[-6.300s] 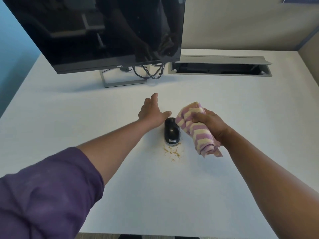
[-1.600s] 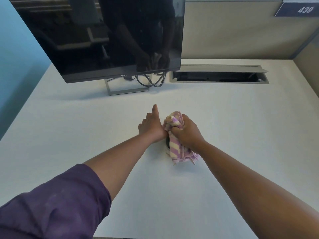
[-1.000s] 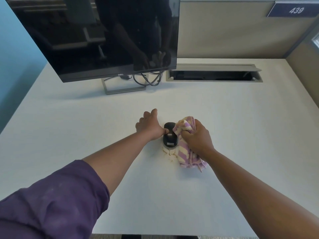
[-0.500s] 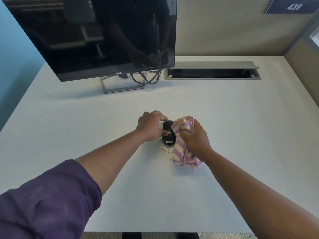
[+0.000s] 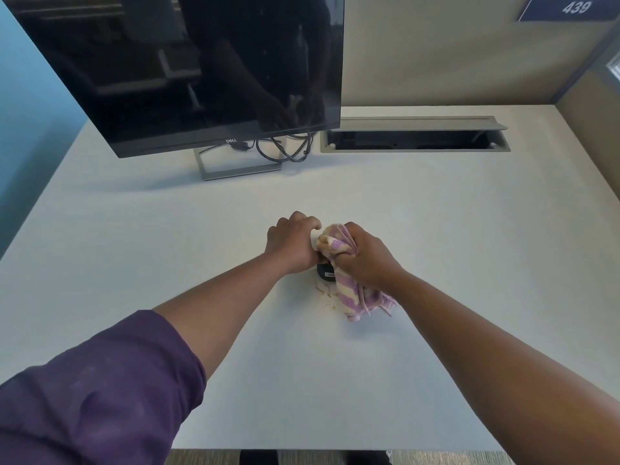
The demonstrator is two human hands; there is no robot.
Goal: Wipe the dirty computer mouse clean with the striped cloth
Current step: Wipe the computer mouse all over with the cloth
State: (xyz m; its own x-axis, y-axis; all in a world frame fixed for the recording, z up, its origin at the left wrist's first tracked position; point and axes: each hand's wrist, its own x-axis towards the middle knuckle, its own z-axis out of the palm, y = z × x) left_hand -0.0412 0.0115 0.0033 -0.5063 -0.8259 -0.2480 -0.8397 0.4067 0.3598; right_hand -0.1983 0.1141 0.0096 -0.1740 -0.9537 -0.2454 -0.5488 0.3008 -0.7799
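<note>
A black computer mouse sits mid-table, mostly hidden; only its near end with a small label shows. My left hand is curled around its left side, holding it. My right hand grips a bunched pink and cream striped cloth and presses its upper part onto the top of the mouse. The cloth's tail drapes onto the white table to the right of the mouse. Brown crumbs lie on the table just in front of the mouse.
A dark monitor on a grey stand stands at the back left, with looped cables beside it. An open cable tray is set into the table at the back. Partition walls rise behind and at the right.
My right hand has slid the cloth left and forward over the top of the mouse, covering most of it. My left hand has closed more tightly on the mouse's side.
</note>
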